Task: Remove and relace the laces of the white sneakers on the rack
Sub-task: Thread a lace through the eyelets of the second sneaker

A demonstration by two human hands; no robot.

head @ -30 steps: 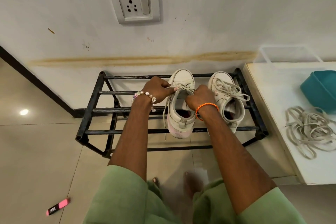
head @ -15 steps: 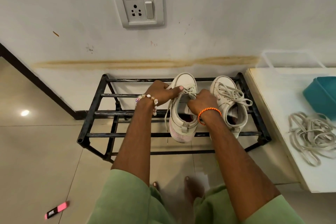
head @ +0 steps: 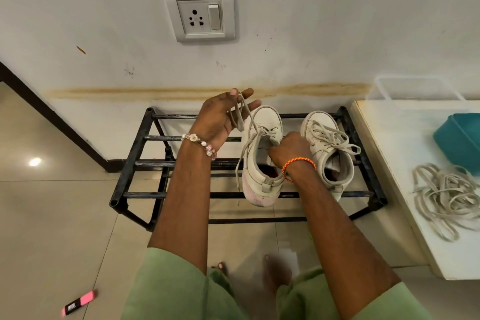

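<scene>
Probably home entryway: shoe rack [head: 145,166], wall socket [head: 199,15].

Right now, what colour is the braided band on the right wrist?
Orange, seen clearly in the head view: braided orange wristband.

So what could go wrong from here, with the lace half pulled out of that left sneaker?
The left sneaker has its heel past the rack's front bar; the left hand's pull on the lace could tip it off if the right hand slips. A loose lace end hanging between the bars may snag.
</scene>
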